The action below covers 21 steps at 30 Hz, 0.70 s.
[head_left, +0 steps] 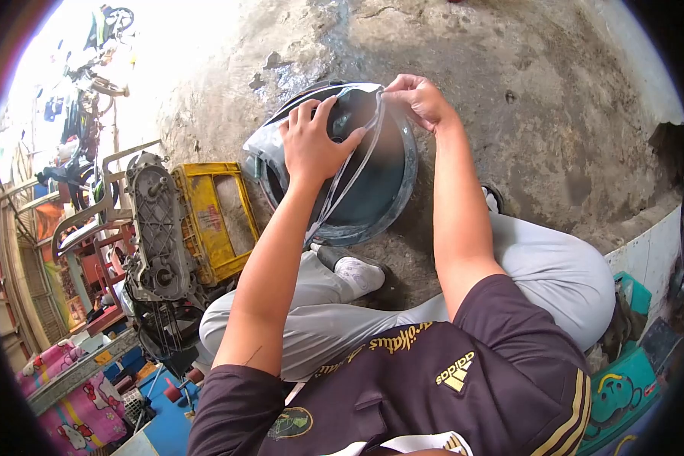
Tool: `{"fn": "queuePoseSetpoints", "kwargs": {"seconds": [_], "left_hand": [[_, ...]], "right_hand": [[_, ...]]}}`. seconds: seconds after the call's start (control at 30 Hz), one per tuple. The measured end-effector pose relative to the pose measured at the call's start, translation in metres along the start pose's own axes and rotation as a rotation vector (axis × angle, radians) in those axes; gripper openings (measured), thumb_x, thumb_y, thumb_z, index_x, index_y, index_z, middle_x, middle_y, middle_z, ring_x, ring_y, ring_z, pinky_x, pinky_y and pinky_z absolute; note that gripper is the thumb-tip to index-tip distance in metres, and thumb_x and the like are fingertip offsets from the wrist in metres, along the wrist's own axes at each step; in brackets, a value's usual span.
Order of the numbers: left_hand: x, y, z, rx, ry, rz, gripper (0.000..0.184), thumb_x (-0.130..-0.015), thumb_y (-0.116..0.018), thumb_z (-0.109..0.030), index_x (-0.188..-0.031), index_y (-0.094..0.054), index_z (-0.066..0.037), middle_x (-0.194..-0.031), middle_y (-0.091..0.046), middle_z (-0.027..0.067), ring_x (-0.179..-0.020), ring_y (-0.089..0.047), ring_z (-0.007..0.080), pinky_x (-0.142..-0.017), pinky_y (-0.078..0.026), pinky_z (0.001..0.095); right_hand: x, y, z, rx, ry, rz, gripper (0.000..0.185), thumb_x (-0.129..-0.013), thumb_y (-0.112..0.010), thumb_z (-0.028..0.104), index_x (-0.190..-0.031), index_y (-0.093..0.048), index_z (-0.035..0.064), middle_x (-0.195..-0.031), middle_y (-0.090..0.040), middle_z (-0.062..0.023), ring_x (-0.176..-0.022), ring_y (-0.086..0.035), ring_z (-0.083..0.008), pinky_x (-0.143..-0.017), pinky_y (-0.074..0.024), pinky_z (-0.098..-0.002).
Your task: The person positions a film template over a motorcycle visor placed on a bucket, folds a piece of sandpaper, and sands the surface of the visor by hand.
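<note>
A clear plastic bag or sheet [267,140] with a pale edge band lies across a round dark basin [408,185] on the floor. My right hand [422,100] is closed in a pinch on the far right corner of the plastic. Strands of its pale edge run from those fingertips down to the basin's near rim. Over the left part of the basin, my left hand [314,144] is open, thumb and fingers spread against the plastic. Dark bluish liquid or a dark surface shows inside the basin; its contents are partly hidden by the hands and plastic.
Left of the basin stand a yellow plastic crate [219,220] and a grey metal engine casing [156,228]. My shoe [357,275] is close to the near rim. Green cases [619,399] lie at the lower right. Wet, stained concrete [539,114] surrounds the basin.
</note>
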<state>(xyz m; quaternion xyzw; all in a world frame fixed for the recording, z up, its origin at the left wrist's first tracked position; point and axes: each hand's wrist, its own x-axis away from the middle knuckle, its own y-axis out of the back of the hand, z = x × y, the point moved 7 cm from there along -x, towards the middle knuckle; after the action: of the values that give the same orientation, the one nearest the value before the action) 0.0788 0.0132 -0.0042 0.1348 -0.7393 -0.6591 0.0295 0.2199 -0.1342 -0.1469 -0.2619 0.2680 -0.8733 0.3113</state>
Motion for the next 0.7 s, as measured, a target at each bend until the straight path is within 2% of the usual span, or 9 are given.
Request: {"fn": "queuePoseSetpoints", "kwargs": {"seconds": [0.13, 0.23, 0.27, 0.33, 0.4, 0.5, 0.6, 0.7], "left_hand": [[0.0, -0.002, 0.001, 0.005, 0.009, 0.013, 0.077, -0.078, -0.082, -0.059, -0.14, -0.068, -0.016, -0.135, -0.063, 0.0102, -0.131, -0.056, 0.0324, -0.113, -0.039, 0.0505], [0.0, -0.001, 0.002, 0.018, -0.001, -0.005, 0.077, -0.078, -0.082, -0.06, -0.14, -0.068, -0.016, -0.135, -0.063, 0.0104, -0.13, -0.056, 0.0328, -0.113, -0.039, 0.0507], [0.0, -0.002, 0.002, 0.014, -0.005, -0.008, 0.077, -0.078, -0.082, -0.06, -0.139, -0.068, -0.016, -0.135, -0.063, 0.0105, -0.13, -0.056, 0.0329, -0.113, -0.039, 0.0506], [0.0, -0.002, 0.002, 0.016, -0.006, -0.014, 0.077, -0.078, -0.082, -0.06, -0.139, -0.068, -0.016, -0.135, -0.063, 0.0105, -0.13, -0.056, 0.0329, -0.113, -0.039, 0.0506], [0.0, -0.002, 0.002, 0.003, 0.002, 0.003, 0.077, -0.078, -0.082, -0.061, -0.14, -0.068, -0.016, -0.135, -0.063, 0.0105, -0.13, -0.056, 0.0327, -0.113, -0.039, 0.0504], [0.0, -0.002, 0.002, 0.006, 0.0, 0.0, 0.078, -0.078, -0.081, -0.061, -0.14, -0.068, -0.016, -0.135, -0.063, 0.0103, -0.131, -0.056, 0.0325, -0.113, -0.039, 0.0503], [0.0, -0.002, 0.002, -0.002, -0.005, -0.005, 0.077, -0.078, -0.081, -0.061, -0.14, -0.068, -0.016, -0.135, -0.063, 0.0101, -0.131, -0.056, 0.0324, -0.113, -0.039, 0.0501], [0.0, -0.001, 0.002, 0.003, 0.0, -0.002, 0.077, -0.078, -0.081, -0.06, -0.14, -0.068, -0.016, -0.135, -0.063, 0.01, -0.13, -0.056, 0.0324, -0.113, -0.039, 0.0502]], "right_hand": [[0.0, 0.008, 0.01, 0.151, 0.077, -0.116, 0.01, -0.088, -0.082, -0.001, -0.091, -0.074, 0.0041, -0.089, -0.075, -0.0047, -0.075, -0.066, -0.0111, -0.071, -0.0532, -0.0257], [0.015, -0.011, 0.021, 0.215, -0.099, 0.037, 0.011, -0.087, -0.083, 0.0, -0.09, -0.073, 0.0031, -0.085, -0.073, -0.0031, -0.072, -0.063, -0.0097, -0.067, -0.0523, -0.0254], [0.012, -0.011, 0.017, 0.214, -0.1, 0.037, 0.011, -0.087, -0.083, 0.0, -0.09, -0.073, 0.0031, -0.085, -0.073, -0.0031, -0.072, -0.063, -0.0097, -0.067, -0.0523, -0.0254], [0.0, 0.0, 0.014, 0.218, 0.053, -0.076, 0.01, -0.089, -0.083, 0.006, -0.092, -0.073, 0.0046, -0.081, -0.071, -0.0005, -0.063, -0.06, -0.006, -0.052, -0.0434, -0.0217], [0.0, 0.001, 0.017, 0.196, 0.077, -0.097, 0.009, -0.089, -0.081, 0.005, -0.09, -0.072, 0.0045, -0.081, -0.071, -0.0011, -0.064, -0.059, -0.0063, -0.055, -0.0452, -0.0225], [0.002, -0.002, 0.014, 0.26, -0.024, 0.001, 0.01, -0.09, -0.08, 0.004, -0.089, -0.07, 0.0045, -0.082, -0.07, -0.0016, -0.066, -0.059, -0.007, -0.058, -0.0463, -0.0241], [-0.008, 0.005, 0.009, 0.213, 0.052, -0.057, 0.011, -0.09, -0.08, 0.004, -0.088, -0.068, 0.0055, -0.081, -0.067, -0.0005, -0.067, -0.057, -0.0072, -0.061, -0.0463, -0.0254], [-0.008, 0.017, 0.007, 0.345, 0.068, -0.121, 0.011, -0.09, -0.079, 0.004, -0.088, -0.068, 0.0064, -0.081, -0.065, 0.0007, -0.067, -0.055, -0.0072, -0.061, -0.0454, -0.0249]]}}
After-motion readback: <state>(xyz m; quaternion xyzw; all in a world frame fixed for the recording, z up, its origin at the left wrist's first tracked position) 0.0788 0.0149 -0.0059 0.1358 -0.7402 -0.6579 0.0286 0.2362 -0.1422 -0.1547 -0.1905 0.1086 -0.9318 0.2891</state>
